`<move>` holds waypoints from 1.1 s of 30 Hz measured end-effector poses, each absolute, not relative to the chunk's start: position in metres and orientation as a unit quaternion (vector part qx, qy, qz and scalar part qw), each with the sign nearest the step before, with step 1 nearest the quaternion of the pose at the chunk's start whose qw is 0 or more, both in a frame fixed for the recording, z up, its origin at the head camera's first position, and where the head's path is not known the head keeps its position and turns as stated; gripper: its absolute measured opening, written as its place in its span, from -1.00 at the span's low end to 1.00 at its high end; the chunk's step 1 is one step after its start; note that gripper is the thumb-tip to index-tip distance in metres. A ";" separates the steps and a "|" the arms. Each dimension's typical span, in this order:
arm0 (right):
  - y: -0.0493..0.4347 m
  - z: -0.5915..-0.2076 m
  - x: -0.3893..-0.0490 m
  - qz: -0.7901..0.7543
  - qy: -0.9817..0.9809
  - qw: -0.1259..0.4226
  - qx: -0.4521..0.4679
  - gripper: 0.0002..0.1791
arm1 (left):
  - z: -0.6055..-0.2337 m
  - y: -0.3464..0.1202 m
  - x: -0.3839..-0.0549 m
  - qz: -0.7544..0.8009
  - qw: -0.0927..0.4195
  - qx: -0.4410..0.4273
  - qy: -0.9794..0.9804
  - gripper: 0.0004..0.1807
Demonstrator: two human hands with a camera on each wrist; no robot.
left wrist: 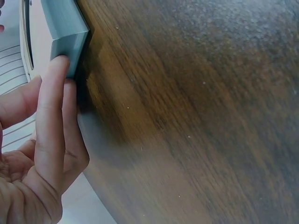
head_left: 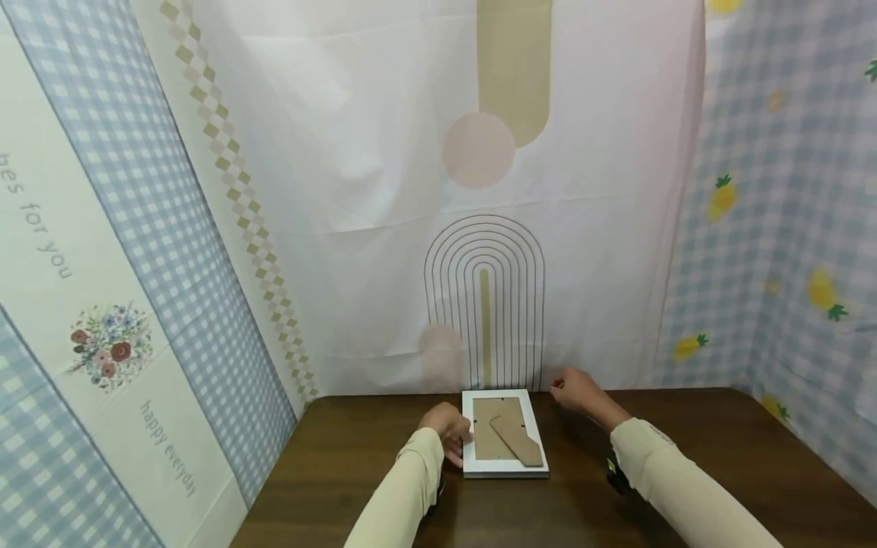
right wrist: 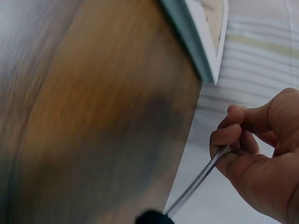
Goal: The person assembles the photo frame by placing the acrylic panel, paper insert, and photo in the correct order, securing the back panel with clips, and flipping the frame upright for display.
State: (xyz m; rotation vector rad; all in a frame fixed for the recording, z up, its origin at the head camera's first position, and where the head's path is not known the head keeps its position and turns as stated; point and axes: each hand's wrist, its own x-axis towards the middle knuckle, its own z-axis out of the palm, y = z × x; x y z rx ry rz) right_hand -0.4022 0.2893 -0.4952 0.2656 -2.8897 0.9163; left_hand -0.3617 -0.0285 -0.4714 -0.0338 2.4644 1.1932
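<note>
A white picture frame (head_left: pixel 486 445) lies face down near the table's back edge, its brown backing board and slanted easel stand (head_left: pixel 515 441) uppermost. At its left side is my left hand (head_left: pixel 445 425). In the left wrist view, that hand's thumb and fingers grip the frame (left wrist: pixel 70 28) by its edge near a corner. My right hand (head_left: pixel 581 396) hovers beyond the frame's far right corner, apart from it. Its curled fingers pinch a thin metal rod (right wrist: pixel 196 183) with a rounded black end (right wrist: pixel 154 217), whose kind I cannot tell.
The dark brown wooden table (head_left: pixel 356 472) ends just behind the frame. Right behind it hangs a pale printed cloth (head_left: pixel 370 304). Blue checked cloths hang at the left (head_left: pixel 151 152) and right (head_left: pixel 754 251).
</note>
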 end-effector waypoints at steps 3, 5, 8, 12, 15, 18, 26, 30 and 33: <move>0.320 -0.533 -0.437 0.305 -0.948 0.043 0.076 -0.76 | -0.471 -0.028 -0.359 0.427 0.198 -0.009 0.882 -0.88; 0.333 -0.555 -0.454 0.313 -0.946 0.039 0.075 -0.72 | -0.474 -0.029 -0.359 0.428 0.195 -0.011 0.882 -0.88; 0.336 -0.557 -0.450 0.299 -0.951 0.040 0.076 -0.64 | -0.478 -0.029 -0.361 0.424 0.193 -0.011 0.885 -0.85; 0.319 -0.525 -0.415 0.315 -0.948 0.007 0.041 -0.62 | -0.480 -0.030 -0.361 0.424 0.192 -0.004 0.885 -0.83; 0.317 -0.518 -0.407 0.302 -0.953 0.001 0.035 -0.61 | -0.478 -0.030 -0.361 0.424 0.186 0.004 0.886 -0.83; 0.326 -0.531 -0.424 0.244 -0.969 0.017 0.025 -0.69 | -0.476 -0.031 -0.363 0.420 0.180 0.009 0.889 -0.83; 0.344 -0.552 -0.451 0.205 -0.978 0.018 -0.036 -0.70 | -0.477 -0.033 -0.363 0.435 0.183 0.005 0.882 -0.82; 0.345 -0.551 -0.453 0.202 -0.979 0.021 -0.029 -0.69 | -0.480 -0.035 -0.362 0.443 0.182 0.006 0.878 -0.82; 0.340 -0.544 -0.450 0.200 -0.979 0.006 -0.038 -0.71 | -0.484 -0.037 -0.362 0.443 0.177 0.008 0.879 -0.81</move>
